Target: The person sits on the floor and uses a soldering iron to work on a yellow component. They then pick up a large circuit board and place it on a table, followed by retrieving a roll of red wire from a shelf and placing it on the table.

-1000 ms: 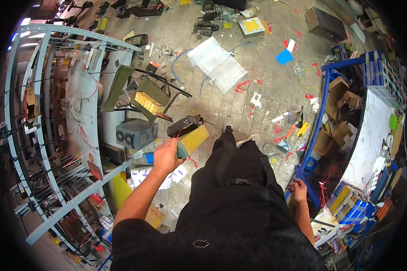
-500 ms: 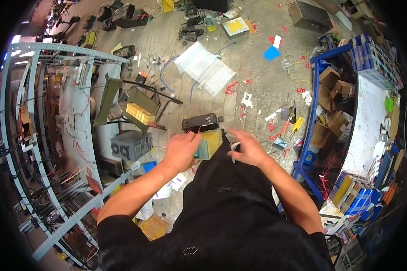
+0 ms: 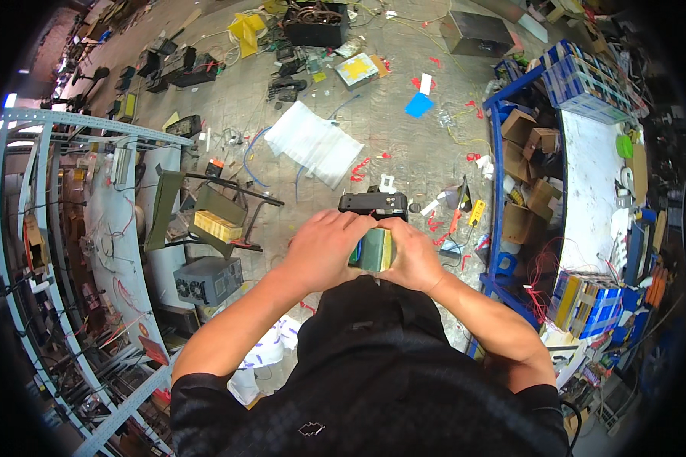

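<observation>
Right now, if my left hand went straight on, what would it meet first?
Probably your right hand, whose fingertips face your left hand across the green-and-yellow block, though depth is unclear.

On the grey floor [image 3: 404, 145] lie a white sheet [image 3: 312, 145], a blue card [image 3: 418, 105], red scraps [image 3: 360, 169] and a dark box [image 3: 476, 34].

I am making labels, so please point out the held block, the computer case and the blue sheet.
Block [image 3: 373, 252]: head view, its green face.
Computer case [image 3: 216, 282]: head view, grey body beside its fans.
Blue sheet [image 3: 418, 105]: head view, its middle.
</observation>
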`<action>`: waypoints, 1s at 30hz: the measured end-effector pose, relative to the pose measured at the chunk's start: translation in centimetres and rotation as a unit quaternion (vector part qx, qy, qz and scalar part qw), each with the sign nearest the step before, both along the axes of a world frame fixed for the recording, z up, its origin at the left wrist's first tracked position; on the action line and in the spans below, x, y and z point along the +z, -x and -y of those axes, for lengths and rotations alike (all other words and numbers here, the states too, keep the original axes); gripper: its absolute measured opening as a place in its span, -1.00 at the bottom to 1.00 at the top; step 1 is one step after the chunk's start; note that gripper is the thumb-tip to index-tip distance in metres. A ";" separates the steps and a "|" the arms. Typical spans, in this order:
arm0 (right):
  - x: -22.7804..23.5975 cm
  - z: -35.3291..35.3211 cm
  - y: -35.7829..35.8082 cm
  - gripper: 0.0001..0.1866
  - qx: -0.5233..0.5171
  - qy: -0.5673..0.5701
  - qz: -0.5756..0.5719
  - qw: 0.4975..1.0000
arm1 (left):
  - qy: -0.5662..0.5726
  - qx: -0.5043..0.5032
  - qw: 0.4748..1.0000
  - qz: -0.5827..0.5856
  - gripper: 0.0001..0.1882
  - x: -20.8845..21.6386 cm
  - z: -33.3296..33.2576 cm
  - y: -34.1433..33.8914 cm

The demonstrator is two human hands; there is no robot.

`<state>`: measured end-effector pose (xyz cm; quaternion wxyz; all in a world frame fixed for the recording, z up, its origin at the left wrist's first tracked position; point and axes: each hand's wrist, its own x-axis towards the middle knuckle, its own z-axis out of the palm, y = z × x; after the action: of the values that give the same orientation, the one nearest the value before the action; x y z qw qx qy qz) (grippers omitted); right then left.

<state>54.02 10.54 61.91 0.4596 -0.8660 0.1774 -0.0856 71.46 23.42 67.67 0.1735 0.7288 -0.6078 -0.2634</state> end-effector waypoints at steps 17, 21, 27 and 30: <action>6.2 3.0 9.9 -0.02 -0.188 -0.008 -0.134 0.973 | 0.010 0.088 0.855 -0.511 0.05 -12.6 0.9 7.5; 6.7 3.3 10.3 0.03 -0.218 -0.072 -0.104 0.968 | 0.021 -0.020 0.868 -0.496 -0.07 -11.9 4.4 8.1; 4.9 6.0 11.4 -0.17 -0.230 -0.239 0.000 0.943 | 0.122 0.118 0.857 -0.487 -0.08 -11.5 6.6 9.6; 4.5 7.7 11.1 -0.26 -0.222 -0.302 0.010 0.927 | 0.103 0.139 0.872 -0.457 -0.06 -11.6 8.4 8.9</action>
<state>42.92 2.80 66.37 0.6705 -0.6239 0.3778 -0.1360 62.56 15.02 56.11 0.5412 0.5818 -0.3770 -0.4759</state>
